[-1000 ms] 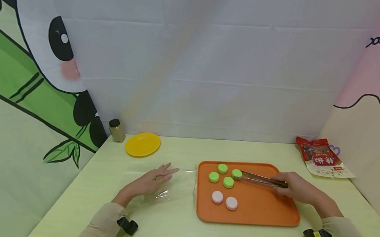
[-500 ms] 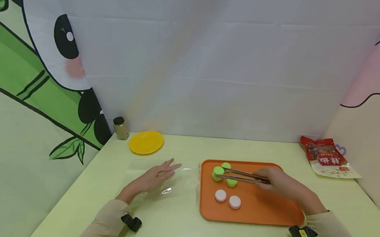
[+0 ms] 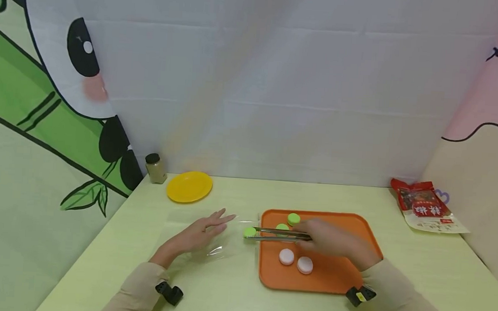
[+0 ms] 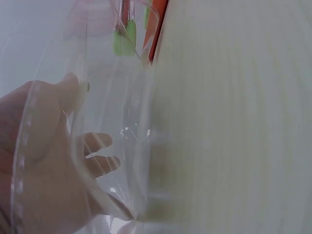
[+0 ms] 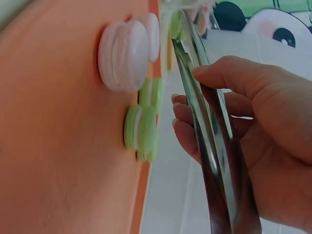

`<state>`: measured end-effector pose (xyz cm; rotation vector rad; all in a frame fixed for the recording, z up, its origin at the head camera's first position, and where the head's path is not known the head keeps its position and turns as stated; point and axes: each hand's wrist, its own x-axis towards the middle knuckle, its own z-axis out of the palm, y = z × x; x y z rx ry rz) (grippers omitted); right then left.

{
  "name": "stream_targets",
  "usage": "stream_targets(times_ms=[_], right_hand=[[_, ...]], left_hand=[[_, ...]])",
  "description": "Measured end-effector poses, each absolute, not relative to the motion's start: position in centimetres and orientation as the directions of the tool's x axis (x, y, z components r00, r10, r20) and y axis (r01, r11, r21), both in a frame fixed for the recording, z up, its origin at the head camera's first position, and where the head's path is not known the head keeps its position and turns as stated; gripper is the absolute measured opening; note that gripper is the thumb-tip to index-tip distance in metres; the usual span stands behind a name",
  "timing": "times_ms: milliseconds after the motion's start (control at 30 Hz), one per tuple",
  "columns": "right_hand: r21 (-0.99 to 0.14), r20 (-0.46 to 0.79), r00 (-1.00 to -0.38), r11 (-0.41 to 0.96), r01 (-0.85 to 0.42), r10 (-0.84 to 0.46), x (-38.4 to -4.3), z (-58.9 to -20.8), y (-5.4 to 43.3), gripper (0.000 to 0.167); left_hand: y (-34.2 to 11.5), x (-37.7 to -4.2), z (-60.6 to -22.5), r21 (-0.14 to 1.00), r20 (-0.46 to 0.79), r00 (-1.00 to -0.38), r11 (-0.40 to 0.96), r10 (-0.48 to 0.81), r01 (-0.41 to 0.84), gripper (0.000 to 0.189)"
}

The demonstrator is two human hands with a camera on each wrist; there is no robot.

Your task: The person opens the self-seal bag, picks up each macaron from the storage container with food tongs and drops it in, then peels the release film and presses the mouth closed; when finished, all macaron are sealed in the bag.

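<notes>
In the head view, the right hand (image 3: 329, 240) grips metal tongs (image 3: 271, 238), whose tips hold a green macaron (image 3: 250, 232) just past the left edge of the orange tray (image 3: 329, 280). The left hand (image 3: 197, 235), fingers extended, is at a clear plastic bag (image 3: 217, 251).

The left wrist view shows that hand and the held macaron through clear film.

In the right wrist view, pink macarons (image 5: 124, 56) and other green macarons (image 5: 141, 127) sit on the tray.

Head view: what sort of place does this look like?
Probably a staged recording set rather than a working kitchen: a creased, cartoon-printed backdrop hangs behind a pale table, and small black cameras sit at both wrists.
</notes>
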<state>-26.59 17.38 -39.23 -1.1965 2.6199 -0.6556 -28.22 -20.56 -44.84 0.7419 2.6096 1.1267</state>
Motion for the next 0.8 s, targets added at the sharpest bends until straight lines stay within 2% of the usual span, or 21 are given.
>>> stream_targets(times_ms=[133, 333, 500, 700, 800], right_hand=[[-0.49, -0.013, -0.654, 0.575, -0.656, -0.757, -26.7, -38.9, 15.4, 0.018], [-0.518, -0.028, -0.605, 0.529, -0.672, -0.796, -27.6, -38.6, 12.6, 0.014], [-0.46, -0.046, -0.576, 0.529, -0.713, -0.816, -28.0, -38.7, 10.2, 0.014], [-0.331, 0.008, -0.55, 0.516, -0.79, -0.835, -28.3, -39.1, 7.4, 0.004], [-0.319, 0.014, -0.552, 0.519, -0.793, -0.834, -28.5, -39.4, 6.4, 0.004]], left_hand=[[-20.5, -28.0, -44.7, 0.727, 0.01, -0.854, 0.583, 0.52, 0.364, 0.048], [-20.4, -28.0, -44.8, 0.735, 0.023, -0.847, 0.566, 0.53, 0.374, 0.048], [-20.3, -28.0, -44.7, 0.721, 0.033, -0.841, 0.569, 0.54, 0.394, 0.05], [-20.3, -27.9, -44.2, 0.72, 0.036, -0.851, 0.577, 0.524, 0.385, 0.051], [-20.4, -27.9, -44.2, 0.726, 0.027, -0.853, 0.576, 0.521, 0.375, 0.051]])
